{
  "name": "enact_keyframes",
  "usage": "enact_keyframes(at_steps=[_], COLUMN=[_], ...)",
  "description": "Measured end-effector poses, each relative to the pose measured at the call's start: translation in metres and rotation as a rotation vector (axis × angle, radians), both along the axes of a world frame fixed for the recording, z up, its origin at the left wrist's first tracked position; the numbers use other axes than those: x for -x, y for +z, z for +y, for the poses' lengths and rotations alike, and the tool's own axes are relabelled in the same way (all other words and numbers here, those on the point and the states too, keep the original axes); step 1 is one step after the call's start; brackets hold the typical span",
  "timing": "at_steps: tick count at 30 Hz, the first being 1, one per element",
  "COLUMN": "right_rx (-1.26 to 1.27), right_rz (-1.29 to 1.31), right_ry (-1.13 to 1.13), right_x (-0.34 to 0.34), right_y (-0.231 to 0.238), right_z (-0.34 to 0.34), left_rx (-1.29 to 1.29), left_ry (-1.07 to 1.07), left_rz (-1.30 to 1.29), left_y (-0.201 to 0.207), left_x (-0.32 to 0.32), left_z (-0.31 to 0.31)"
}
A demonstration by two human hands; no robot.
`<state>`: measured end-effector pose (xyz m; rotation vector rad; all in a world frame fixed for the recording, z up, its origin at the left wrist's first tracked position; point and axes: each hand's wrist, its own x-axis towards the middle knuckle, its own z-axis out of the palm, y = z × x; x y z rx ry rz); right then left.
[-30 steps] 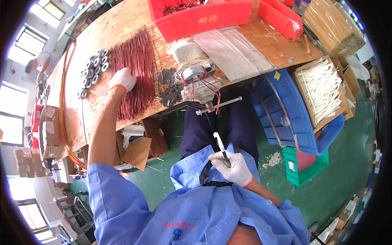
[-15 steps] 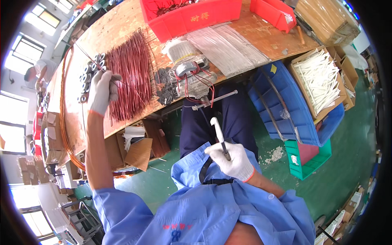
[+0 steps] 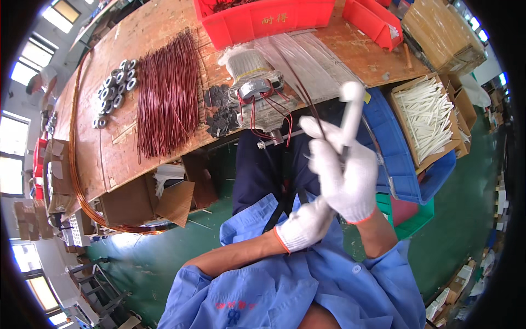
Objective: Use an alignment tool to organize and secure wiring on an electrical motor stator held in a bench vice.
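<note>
My right hand (image 3: 348, 178), in a white knit glove, grips a hook tool (image 3: 353, 118) with a thick white curved end, blurred by motion. A dark red wire (image 3: 307, 96) slants up and away from the fingers of this hand over the table edge. Just below and touching it, my gloved left hand (image 3: 307, 225) is closed around the wire's lower part; its fingertips are partly hidden. Beyond the hands, a grey ring core (image 3: 255, 89) wound with red wires sits on a wrapped fixture (image 3: 275, 137) at the table edge.
Many cut red wires (image 3: 169, 96) lie in a bundle on the wooden table (image 3: 123, 159), beside several grey ring cores (image 3: 116, 88). Red bins (image 3: 266, 24) stand behind. At right, a carton of white strips (image 3: 424, 118) rests on a blue bin (image 3: 402, 159). Copper wire (image 3: 76, 164) loops at left.
My left hand has come from the ring cores back to my right hand, bringing a wire. My right hand has risen with the hook tool, and the wire now runs past its fingers.
</note>
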<state>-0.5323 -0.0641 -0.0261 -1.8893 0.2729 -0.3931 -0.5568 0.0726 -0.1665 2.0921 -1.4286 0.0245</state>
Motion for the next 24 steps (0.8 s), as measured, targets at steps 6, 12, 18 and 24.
enact_keyframes(at_steps=[6,12,18,24], right_rx=[-0.086,-0.888,-1.173,-1.152], right_rz=[0.304,0.679,0.586,0.558], right_ry=[0.228,0.258,0.132,0.151], right_x=[0.072,0.074,0.020,0.002], right_y=[-0.012,-0.008,-0.026,-0.041], right_z=[-0.025,0.006,0.029,0.025], left_rx=[0.342,0.394,0.402,0.330], left_ry=[-0.057,0.168,0.399,0.394], left_rz=[0.746,1.560,1.875,1.734], left_y=[0.055,0.088,0.101,0.100], left_x=[-0.040,-0.048,-0.086,-0.113], left_z=[0.027,0.049,0.046,0.041])
